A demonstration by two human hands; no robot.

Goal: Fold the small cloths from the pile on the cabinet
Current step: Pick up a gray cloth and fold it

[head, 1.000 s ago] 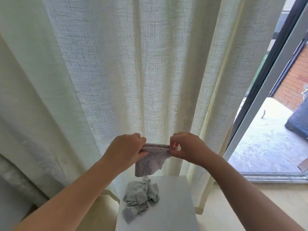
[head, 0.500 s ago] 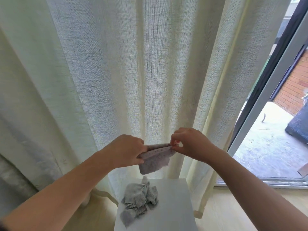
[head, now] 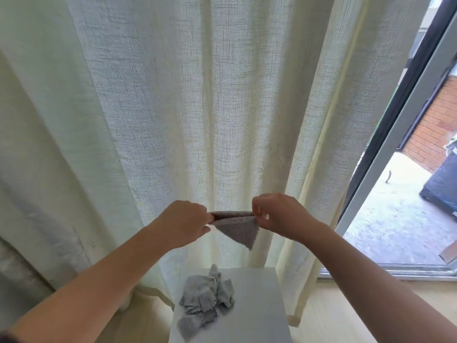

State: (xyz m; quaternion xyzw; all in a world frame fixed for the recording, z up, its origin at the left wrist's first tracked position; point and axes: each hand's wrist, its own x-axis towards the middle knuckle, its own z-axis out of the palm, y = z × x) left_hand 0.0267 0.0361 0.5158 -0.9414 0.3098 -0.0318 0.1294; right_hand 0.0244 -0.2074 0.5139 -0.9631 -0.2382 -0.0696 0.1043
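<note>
Between grips (head: 184,224) (head: 282,218), cloth (head: 238,227) (seemingly doubled)

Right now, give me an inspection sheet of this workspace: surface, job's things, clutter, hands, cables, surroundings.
Surface: white cabinet top, carrying the pile on its left part.
Job's things: crumpled pile of grey cloths; one cloth held in the air above it, partly folded, a corner hanging down.
Clutter: nothing seen.
Hands: left hand and right hand each pinch an end of the cloth.
Cables: nothing seen.
Surroundings: pale curtain behind; door frame at right, brick wall outside.
</note>
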